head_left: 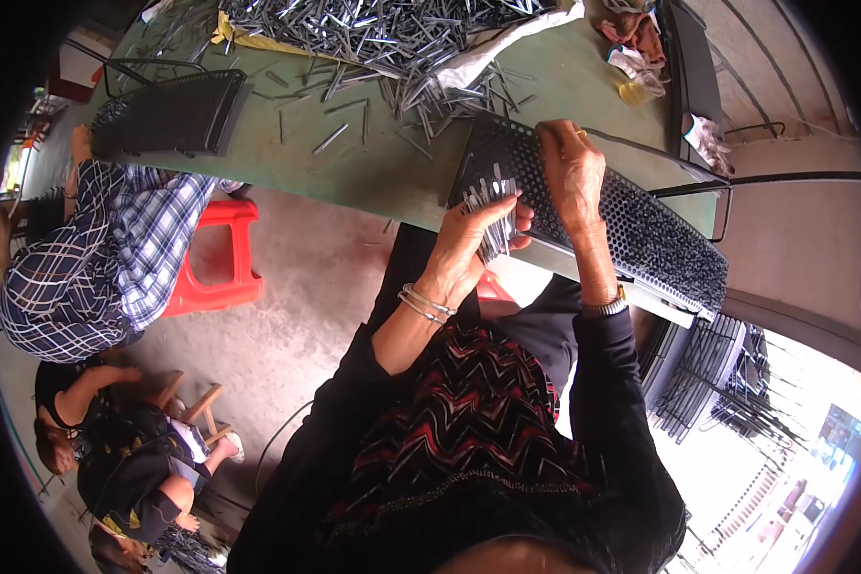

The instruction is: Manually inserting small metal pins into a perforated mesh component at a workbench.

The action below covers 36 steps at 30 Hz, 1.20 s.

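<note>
Gripping a thick bundle of slim metal pieces (497, 234), the left hand (464, 237) is closing its thumb and fingers around them, the ends fanning out above the thumb and poking out below. Over to the right hand (574, 182): it is resting above the long black perforated panel (631, 215), fingers curling down toward the holes, and the view is not showing whether they are pinching a piece, so I cannot tell. That panel is lying aslant along the near edge of the green table (325, 134), the bundle sitting just beside its left part, while its right end is bristling with dark, tightly packed pieces. Up beyond the hands, a big heap of loose metal pieces (383, 38) is sprawling over the tabletop, strays scattering toward the near edge. Out on the left, a second black panel (167, 113) is standing on the table, a person in a plaid shirt (158, 244) is sitting near it, and a red stool (249, 253) is showing beside them.
</note>
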Each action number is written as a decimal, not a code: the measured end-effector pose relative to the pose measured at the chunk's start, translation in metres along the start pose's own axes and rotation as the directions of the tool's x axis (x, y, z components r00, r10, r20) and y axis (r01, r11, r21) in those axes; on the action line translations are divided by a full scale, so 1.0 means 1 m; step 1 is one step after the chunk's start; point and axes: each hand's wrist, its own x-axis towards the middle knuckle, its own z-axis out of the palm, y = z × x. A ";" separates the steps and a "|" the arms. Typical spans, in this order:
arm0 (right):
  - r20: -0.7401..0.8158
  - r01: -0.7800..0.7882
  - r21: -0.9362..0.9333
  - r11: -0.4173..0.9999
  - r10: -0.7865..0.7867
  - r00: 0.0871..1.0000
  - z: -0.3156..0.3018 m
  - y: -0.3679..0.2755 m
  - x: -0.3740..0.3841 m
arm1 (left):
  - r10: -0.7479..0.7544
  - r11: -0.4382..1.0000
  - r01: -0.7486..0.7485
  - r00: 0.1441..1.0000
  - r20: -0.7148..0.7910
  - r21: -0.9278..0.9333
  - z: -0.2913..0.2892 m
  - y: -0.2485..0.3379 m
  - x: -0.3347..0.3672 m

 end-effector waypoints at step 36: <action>-0.113 -0.134 0.219 0.966 0.162 0.980 -0.032 0.003 -0.004 | -0.038 0.991 0.040 0.999 -0.018 0.129 0.015 -0.008 0.005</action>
